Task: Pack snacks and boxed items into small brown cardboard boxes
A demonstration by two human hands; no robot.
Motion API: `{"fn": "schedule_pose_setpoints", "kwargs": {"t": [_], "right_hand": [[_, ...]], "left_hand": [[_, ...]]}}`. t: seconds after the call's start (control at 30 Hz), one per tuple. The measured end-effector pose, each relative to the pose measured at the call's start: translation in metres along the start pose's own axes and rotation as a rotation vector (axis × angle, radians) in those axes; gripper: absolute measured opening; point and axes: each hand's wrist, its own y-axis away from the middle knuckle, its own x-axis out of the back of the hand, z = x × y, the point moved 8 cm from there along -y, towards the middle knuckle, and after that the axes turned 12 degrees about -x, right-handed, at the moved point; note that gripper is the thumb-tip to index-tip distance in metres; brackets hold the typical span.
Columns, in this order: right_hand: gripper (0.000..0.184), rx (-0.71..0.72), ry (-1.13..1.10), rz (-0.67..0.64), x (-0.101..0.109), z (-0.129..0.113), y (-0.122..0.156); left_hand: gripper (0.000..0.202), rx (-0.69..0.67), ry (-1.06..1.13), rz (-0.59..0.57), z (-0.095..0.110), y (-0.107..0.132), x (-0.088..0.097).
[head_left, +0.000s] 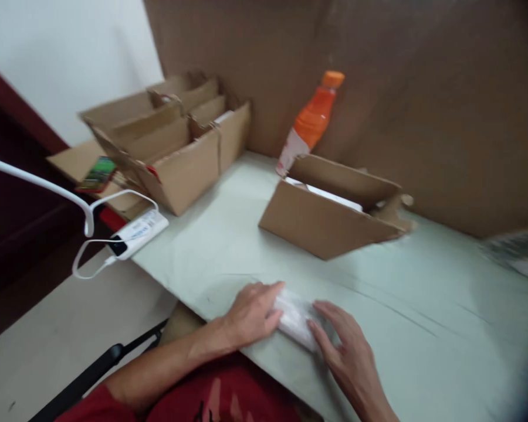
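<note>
Near the front edge of the pale green table lies a small white package (295, 319), wrapped in what looks like clear plastic; it is blurred. On its left end rests my left hand (254, 313), thumb and fingers closed around it. My right hand (345, 346) grips the opposite end between thumb and fingers. What is inside the wrapping cannot be made out.
Beyond my hands stands an open cardboard box (303, 220) holding something white. An orange bottle (312, 120) is behind it. A larger divided cardboard box (193, 170) sits at the back left, near a white power bank (143, 234) with a white cable.
</note>
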Motion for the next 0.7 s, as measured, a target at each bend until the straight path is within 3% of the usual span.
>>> {"fn": "schedule_pose_setpoints", "kwargs": {"t": [0.17,0.33,0.47,0.57,0.7], "right_hand": [[0.043,0.025,0.184,-0.074,-0.015,-0.004,-0.008],[0.024,0.104,0.015,-0.063,-0.022,-0.026,-0.002],[0.023,-0.036,-0.256,-0.138,-0.016,-0.028,-0.001],[0.032,-0.202,-0.422,-0.209,-0.009,-0.009,-0.002],[0.071,-0.385,-0.695,-0.322,-0.011,0.024,-0.002]], "left_hand": [[0.050,-0.005,-0.121,0.073,-0.002,0.002,-0.002],[0.054,-0.007,-0.137,0.092,0.003,0.008,0.003],[0.066,0.046,0.135,0.041,-0.001,0.008,0.004],[0.069,0.154,0.450,0.040,-0.010,0.006,0.003],[0.057,0.257,0.755,0.260,-0.022,-0.006,0.010]]}}
